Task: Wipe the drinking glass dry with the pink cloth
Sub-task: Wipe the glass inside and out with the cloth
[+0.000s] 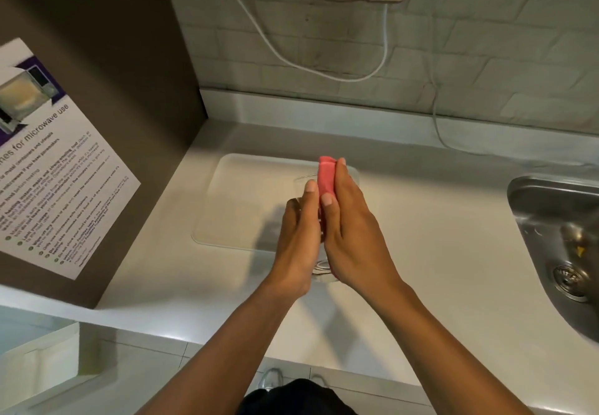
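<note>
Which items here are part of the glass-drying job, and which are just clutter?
In the job:
- drinking glass, held between both hands, mostly hidden
- pink cloth, pressed against it
- left hand
- right hand

Lying about:
- clear tray on the counter
- sink
- white cable
- microwave-use poster
- white box

My bench (421,252) is a pale, smooth top running back to a low upstand under the tiled wall. A clear rectangular board (240,200) lies flat on it, left of middle. A steel sink (531,197) is set into it at the right. A white cable (453,147) trails onto its back edge.
</note>
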{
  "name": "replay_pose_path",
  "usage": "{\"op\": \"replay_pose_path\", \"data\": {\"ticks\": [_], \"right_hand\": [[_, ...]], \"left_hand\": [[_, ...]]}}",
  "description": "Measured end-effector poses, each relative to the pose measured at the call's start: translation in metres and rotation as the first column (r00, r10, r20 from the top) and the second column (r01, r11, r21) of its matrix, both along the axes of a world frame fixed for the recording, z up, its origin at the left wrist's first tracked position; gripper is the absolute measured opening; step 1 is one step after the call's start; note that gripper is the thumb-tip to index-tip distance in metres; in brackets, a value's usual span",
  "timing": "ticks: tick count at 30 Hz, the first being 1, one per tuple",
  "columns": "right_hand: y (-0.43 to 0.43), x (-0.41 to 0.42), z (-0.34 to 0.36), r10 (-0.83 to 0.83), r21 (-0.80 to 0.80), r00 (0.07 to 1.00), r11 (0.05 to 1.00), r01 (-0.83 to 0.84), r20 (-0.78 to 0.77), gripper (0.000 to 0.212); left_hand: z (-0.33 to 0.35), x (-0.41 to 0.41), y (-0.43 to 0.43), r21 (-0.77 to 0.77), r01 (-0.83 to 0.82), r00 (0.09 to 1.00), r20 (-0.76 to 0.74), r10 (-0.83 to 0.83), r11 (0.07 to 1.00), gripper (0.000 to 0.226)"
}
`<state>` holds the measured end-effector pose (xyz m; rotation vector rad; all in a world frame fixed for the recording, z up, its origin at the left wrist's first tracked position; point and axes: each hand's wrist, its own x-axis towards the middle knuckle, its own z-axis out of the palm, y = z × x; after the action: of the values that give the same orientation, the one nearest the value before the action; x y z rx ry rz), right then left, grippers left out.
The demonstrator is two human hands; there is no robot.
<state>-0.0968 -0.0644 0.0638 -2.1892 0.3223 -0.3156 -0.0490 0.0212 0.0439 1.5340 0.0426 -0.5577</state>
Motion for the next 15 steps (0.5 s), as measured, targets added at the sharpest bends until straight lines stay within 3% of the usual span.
{"op": "replay_pose_path", "data": {"ticks": [3, 10, 15], "right_hand": [[0.002, 0.004, 0.002, 0.041, -0.005, 0.999, 0.999, -0.041, 0.001, 0.058], [-0.019, 0.0, 0.006, 0.099, 0.261, 0.992, 0.962, -0.075, -0.079, 0.053], [-0.003, -0.026, -0.008, 0.181, 0.221, 0.98, 0.962, -0.16, -0.08, 0.055]], "left_hand": [[0.004, 0.002, 0.0, -0.049, -0.053, 0.997, -0.065, 0.05, 0.997, 0.078], [0.016, 0.034, 0.003, -0.182, -0.125, 0.967, -0.243, 0.078, 0.975, 0.088], [0.011, 0.051, 0.005, -0.141, -0.113, 0.965, -0.252, 0.075, 0.984, 0.094]]}}
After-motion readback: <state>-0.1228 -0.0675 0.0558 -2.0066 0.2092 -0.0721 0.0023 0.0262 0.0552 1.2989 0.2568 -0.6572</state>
